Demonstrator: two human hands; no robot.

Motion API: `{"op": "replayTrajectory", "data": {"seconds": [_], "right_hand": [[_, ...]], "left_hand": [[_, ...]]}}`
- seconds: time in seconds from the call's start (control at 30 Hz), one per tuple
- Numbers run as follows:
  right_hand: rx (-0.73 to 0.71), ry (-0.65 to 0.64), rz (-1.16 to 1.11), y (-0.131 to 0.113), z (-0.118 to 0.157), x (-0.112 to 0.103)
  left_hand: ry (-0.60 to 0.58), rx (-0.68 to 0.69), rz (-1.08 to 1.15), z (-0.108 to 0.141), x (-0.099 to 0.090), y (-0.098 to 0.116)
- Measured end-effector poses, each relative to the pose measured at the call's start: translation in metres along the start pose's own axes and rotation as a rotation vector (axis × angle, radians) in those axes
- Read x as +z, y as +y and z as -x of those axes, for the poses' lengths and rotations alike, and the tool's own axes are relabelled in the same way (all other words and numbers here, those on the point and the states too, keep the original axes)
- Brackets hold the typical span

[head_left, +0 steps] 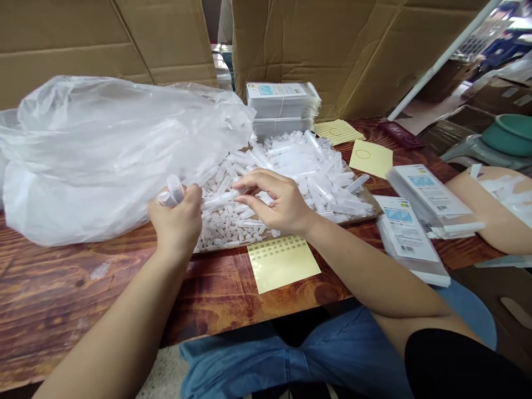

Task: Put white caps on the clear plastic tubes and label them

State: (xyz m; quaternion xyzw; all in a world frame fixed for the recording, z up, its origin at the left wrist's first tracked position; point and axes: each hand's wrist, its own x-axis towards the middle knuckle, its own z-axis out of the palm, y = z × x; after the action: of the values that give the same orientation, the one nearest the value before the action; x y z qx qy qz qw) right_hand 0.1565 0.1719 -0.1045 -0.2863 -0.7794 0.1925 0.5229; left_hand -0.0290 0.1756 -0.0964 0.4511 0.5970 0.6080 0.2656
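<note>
My left hand is wrapped round several clear plastic tubes, their ends poking out above the fingers. One more clear tube reaches across from it toward my right hand, which pinches that tube's far end between thumb and fingertips. Beneath and behind the hands lies a cardboard tray heaped with white translucent tubes at the right and small white pieces at the front left.
A large clear plastic bag covers the left side. Banded packs stand behind the tray. Yellow sticker sheets lie in front and at right, near packaged cards and a dark red object. Cardboard stands behind.
</note>
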Motion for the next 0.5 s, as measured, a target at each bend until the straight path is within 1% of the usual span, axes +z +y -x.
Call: {"op": "replayTrajectory", "data": {"seconds": [0.1,0.17,0.2,0.23,0.33,0.37,0.47,0.5], "right_hand": [[-0.077,-0.019,-0.001,-0.001,0.001,0.004],[-0.082,-0.013,0.010,-0.003,0.001,0.007],[-0.041,-0.026,0.026,-0.004,0.000,0.008],[0.030,-0.055,0.046,-0.005,0.000,0.009],[0.283,-0.161,0.066,-0.010,-0.001,0.009],[0.318,-0.173,0.053,-0.011,-0.001,0.009],[0.270,-0.168,0.004,-0.017,-0.002,0.008],[0.294,-0.197,-0.022,-0.019,-0.003,0.009]], "left_hand": [[0.029,0.020,-0.023,0.001,0.000,0.003],[0.055,0.012,-0.018,0.000,0.001,0.004],[0.061,0.001,-0.014,-0.001,0.001,0.004],[0.061,-0.008,-0.011,-0.002,0.001,0.003],[0.047,-0.016,0.011,-0.004,0.003,-0.001],[0.038,-0.021,0.023,-0.005,0.003,-0.003],[-0.001,-0.061,0.060,-0.005,0.004,-0.009],[-0.008,-0.077,0.066,-0.006,0.004,-0.010]]}}
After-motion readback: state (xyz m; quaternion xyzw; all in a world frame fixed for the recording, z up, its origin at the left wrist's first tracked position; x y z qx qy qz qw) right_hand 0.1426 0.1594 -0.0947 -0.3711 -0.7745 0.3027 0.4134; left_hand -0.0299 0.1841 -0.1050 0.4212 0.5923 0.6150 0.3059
